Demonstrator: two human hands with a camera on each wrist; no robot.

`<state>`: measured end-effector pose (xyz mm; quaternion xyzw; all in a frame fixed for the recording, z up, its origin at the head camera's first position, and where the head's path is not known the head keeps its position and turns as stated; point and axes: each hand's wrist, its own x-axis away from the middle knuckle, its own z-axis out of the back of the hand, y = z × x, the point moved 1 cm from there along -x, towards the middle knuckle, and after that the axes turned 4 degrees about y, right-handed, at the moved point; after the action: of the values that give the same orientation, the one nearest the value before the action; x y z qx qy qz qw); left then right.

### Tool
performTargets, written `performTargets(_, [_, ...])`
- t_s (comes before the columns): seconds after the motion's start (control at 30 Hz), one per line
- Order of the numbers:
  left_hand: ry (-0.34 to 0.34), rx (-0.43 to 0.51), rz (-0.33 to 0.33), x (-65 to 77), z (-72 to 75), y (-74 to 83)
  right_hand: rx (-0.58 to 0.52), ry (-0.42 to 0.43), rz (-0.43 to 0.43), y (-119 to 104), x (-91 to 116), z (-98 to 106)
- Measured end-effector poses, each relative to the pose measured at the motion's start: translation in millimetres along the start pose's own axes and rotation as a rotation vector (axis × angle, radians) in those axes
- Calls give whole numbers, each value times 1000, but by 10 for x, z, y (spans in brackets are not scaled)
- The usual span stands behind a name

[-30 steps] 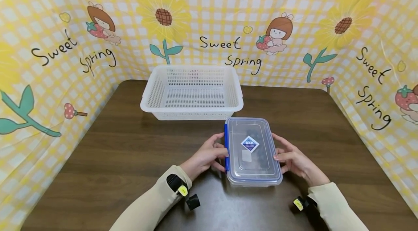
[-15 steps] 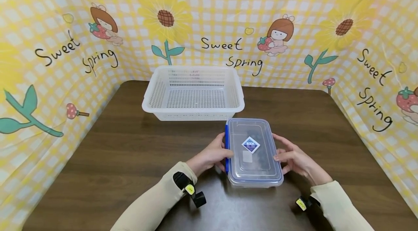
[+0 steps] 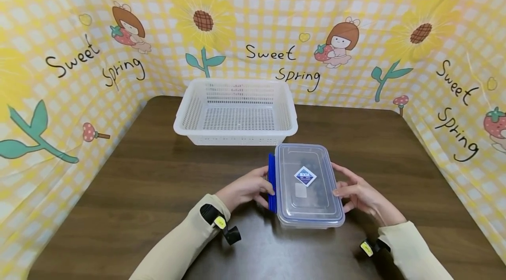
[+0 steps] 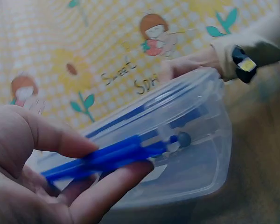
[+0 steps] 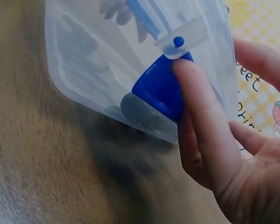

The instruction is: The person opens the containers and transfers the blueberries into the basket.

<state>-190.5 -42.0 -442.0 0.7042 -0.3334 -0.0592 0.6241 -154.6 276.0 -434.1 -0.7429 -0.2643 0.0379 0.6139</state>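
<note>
A clear plastic food container [image 3: 308, 203] with a clear lid [image 3: 286, 157] and a diamond sticker stands on the table. In the left wrist view, the blue latch [image 4: 116, 156] on its left side is swung outward, away from the lid. My left hand [image 3: 249, 187] pinches that latch between thumb and fingers. At the opposite side, my right hand [image 3: 359, 192] steadies the container, with a fingertip on the blue right latch [image 5: 161, 86] in the right wrist view. That latch also stands off the wall. Dark round things [image 5: 137, 108] show dimly through the plastic.
Behind the container, to its left, a white perforated basket [image 3: 235, 132] stands on the brown wooden table [image 3: 158, 183]. A yellow checked cloth [image 3: 261, 12] with printed flowers walls the back and sides.
The left latch has swung outward from the container's side, and my left hand has moved left with it. My right hand stays at the right side.
</note>
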Motion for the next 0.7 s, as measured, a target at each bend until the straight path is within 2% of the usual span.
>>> performTargets(0.1, [-51,69,36,0,81,-39,-19,-19,-1,13,13,17])
performTargets(0.2, [-76,117,45,2,136,-71,-37,-35,2,25,10,30])
performTargets(0.57, [-37,170,57,27,239,-197,-39,-45,2,57,-2,52])
performTargets(0.7, [-9,166,31,61,299,-197,-37,-72,13,48,6,64])
